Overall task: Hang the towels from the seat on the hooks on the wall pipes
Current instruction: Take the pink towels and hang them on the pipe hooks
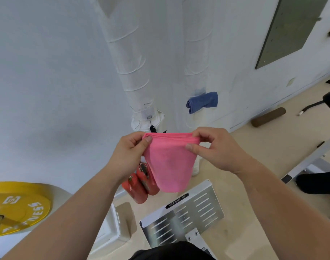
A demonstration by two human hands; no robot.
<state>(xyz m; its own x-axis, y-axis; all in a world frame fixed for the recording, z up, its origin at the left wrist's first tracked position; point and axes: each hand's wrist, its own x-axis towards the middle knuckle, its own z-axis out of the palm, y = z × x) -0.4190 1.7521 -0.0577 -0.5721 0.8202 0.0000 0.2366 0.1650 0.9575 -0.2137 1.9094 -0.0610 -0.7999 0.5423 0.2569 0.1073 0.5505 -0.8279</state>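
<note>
A pale wall (47, 81) fills the upper half of the view, with two white wrapped pipes running down it toward a beige floor: the left pipe (130, 68) at about 12 o'clock and the right pipe (198, 53) just to its right. A blue towel (202, 102) already hangs on the right pipe, at roughly 1 o'clock from the hands. A small dark hook (152, 128) shows at the foot of the left pipe, just above the pink towel (169, 162).

The pink towel is held up in mid-air at the centre of the frame, folded, its top edge stretched between both hands and the rest hanging down. The left hand (129, 152) pinches the towel's left top corner between thumb and fingers; the right hand (214, 147) pinches the right top corner the same way.

Behind the towel, at 6 o'clock from it, two red cylinders (139, 186) stand on the floor. A slotted metal plate (188, 214) lies at 5 o'clock, and a yellow weight plate (19, 207) sits at 8 o'clock. No open container with visible contents can be made out.
</note>
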